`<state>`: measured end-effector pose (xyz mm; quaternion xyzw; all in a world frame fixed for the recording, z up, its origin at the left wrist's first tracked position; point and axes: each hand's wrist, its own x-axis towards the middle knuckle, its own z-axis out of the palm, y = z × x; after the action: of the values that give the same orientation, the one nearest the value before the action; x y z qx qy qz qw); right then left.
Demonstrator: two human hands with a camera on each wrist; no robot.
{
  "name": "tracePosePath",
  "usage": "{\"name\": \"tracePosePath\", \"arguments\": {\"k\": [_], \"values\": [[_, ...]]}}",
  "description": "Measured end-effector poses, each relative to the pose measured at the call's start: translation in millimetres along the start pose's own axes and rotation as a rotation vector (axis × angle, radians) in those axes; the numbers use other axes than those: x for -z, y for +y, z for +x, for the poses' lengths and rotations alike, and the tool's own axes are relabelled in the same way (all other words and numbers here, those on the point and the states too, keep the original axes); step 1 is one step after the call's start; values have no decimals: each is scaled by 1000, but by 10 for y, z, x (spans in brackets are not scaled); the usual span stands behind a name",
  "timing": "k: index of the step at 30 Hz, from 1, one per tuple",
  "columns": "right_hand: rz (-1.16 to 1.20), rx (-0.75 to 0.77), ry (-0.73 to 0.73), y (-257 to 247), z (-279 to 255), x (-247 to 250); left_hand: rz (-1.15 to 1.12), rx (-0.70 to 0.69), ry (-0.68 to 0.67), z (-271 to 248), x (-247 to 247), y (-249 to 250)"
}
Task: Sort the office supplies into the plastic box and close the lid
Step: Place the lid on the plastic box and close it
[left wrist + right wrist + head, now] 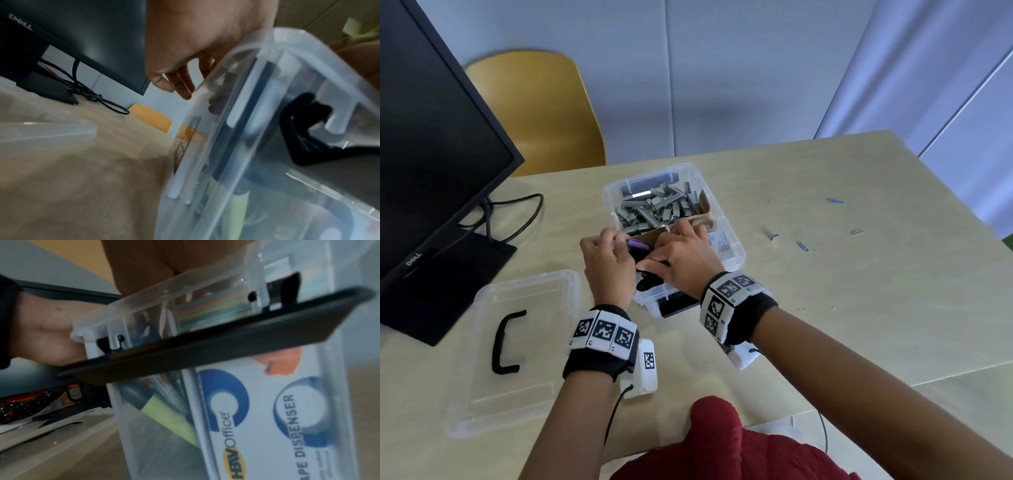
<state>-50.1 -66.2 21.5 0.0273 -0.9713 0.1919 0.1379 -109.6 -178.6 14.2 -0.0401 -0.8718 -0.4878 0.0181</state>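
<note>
Both hands are down in the near end of the plastic box [736,255], working together on something small. The left hand [607,263] has its fingers curled at a dark object with a purple part [637,245]; it looks like a pinch, though the fingers cover the contact and I cannot tell what the item is. The right hand [685,260] is curled too, thumb and forefinger closed on the same dark piece [649,274], likely steadying it so it tucks in beside the cardboard divider [650,236]. The box sits mid-table, open, its far half heaped with grey staple strips [654,209], kept apart by the divider, probably to stop them spreading. Through the near wall, the right wrist view shows a tape dispenser carton [257,410], a yellow highlighter [164,417] and a stack of coloured sticky notes [213,311], with the black handle [205,344] crossing in front. The lid [517,346] lies flat to the near left, clear of the box opening. Loose bits remain to the right on the table [859,291]: two blue paper clips [803,246], a pale clip [856,232], one staple block [774,236]. So sorting looks unfinished. A monitor [438,154] stands far left, cut off by the frame.
</note>
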Motion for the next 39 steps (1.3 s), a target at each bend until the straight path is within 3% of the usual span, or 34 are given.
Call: {"name": "tracePosePath", "arguments": {"k": [3, 9, 12, 15, 19, 23, 29, 33, 39], "values": [[44, 32, 106, 29, -33, -56, 30, -17, 20, -8, 8, 26], [350, -25, 348, 279, -207, 85, 354, 22, 30, -151, 16, 402], [379, -136, 473, 579, -400, 248, 306, -53, 30, -222, -86, 722], [403, -366, 494, 1039, -579, 377, 89, -252, 3, -309, -340, 1039], [372, -685, 342, 1726, -804, 524, -4, -408, -105, -546, -912, 1377], [297, -856, 111, 2240, -976, 551, 26, -332, -247, -692, -1525, 1448], [249, -864, -115, 2471, -958, 477, 273, -109, -430, -637, -2206, 1106], [226, -808, -170, 2465, -882, 399, 418, -75, -496, -571, -2470, 865], [83, -707, -271, 2467, -929, 347, 435, -100, -426, -580, -2641, 708]]}}
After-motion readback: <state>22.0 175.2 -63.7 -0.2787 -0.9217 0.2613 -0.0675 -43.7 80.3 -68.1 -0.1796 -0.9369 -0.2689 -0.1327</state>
